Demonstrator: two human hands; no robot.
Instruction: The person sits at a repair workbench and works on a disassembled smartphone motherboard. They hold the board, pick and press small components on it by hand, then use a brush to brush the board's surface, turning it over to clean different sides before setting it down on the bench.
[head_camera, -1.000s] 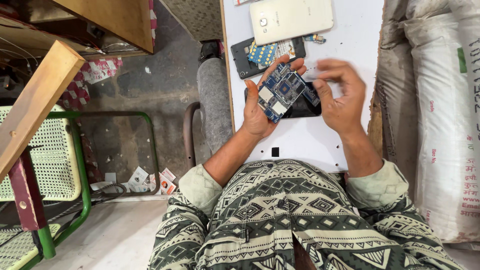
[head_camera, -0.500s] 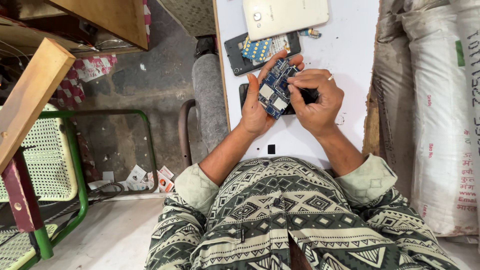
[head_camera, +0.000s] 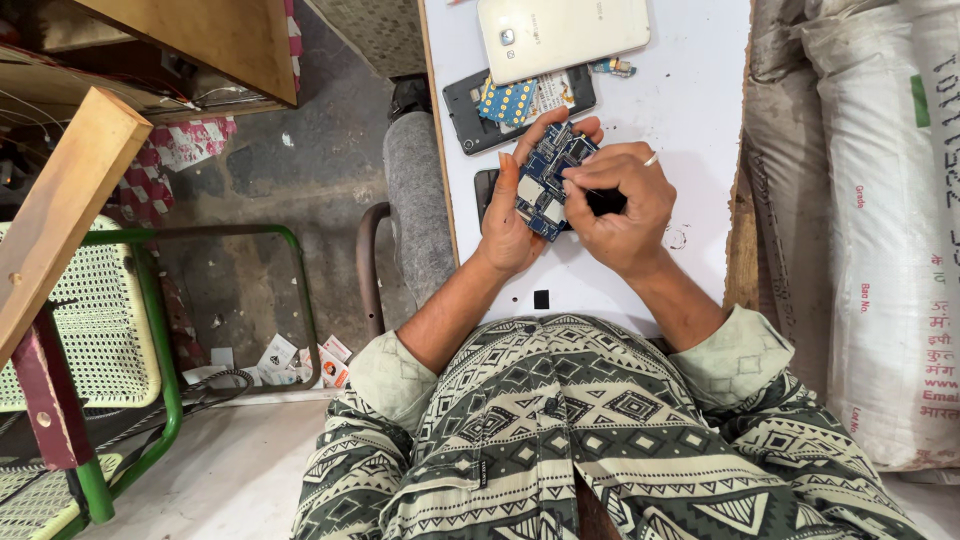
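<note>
Above a white tabletop (head_camera: 690, 90), the left hand (head_camera: 510, 225) cradles a blue circuit board (head_camera: 548, 182) by its edges, its grip closed on it; the right hand (head_camera: 620, 205) pinches at its face. Thin, stiff, light and likely fragile. A white phone (head_camera: 560, 35) lies beyond; sacks (head_camera: 880, 250) alongside.

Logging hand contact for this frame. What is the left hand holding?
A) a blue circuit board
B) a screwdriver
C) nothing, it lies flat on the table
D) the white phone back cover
A: the left hand cradles the blue circuit board above the white table, with the right hand pinching at its edge.
</note>
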